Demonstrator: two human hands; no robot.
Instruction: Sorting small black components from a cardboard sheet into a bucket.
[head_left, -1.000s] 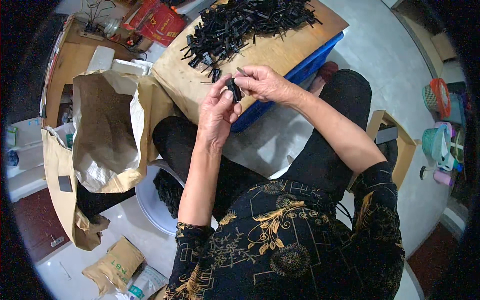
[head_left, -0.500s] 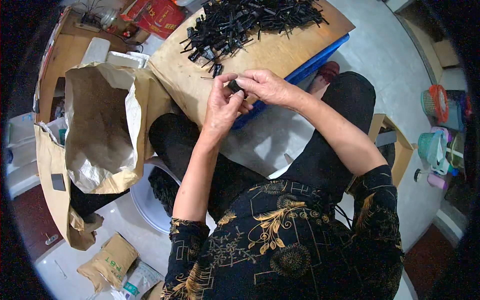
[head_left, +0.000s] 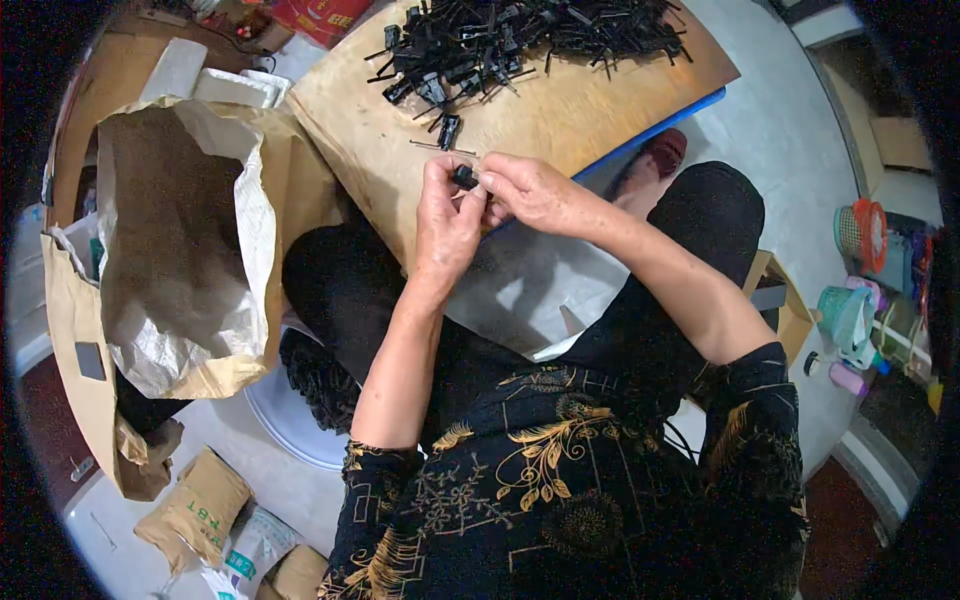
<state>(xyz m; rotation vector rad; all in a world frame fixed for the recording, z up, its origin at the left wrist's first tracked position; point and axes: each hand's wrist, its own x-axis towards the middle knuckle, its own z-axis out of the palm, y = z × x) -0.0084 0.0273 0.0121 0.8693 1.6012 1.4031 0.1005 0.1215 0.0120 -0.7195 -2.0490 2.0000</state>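
Hands: your left hand [head_left: 447, 225] and right hand [head_left: 528, 192] pinch a small black part [head_left: 465, 178], frame centre-top.
Board: wooden board [head_left: 560, 120] bears a black parts pile [head_left: 520, 40], top.

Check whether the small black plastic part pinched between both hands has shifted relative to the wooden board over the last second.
No. The small black plastic part stays at the near edge of the wooden board, below the pile of black parts.

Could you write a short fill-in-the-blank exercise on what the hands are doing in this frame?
1. The left hand and right hand pinch one small ____ part between them.
2. A pile of black parts lies on the ____ board.
3. The open paper sack stands on the person's ____ side.

Missing words: black; wooden; left
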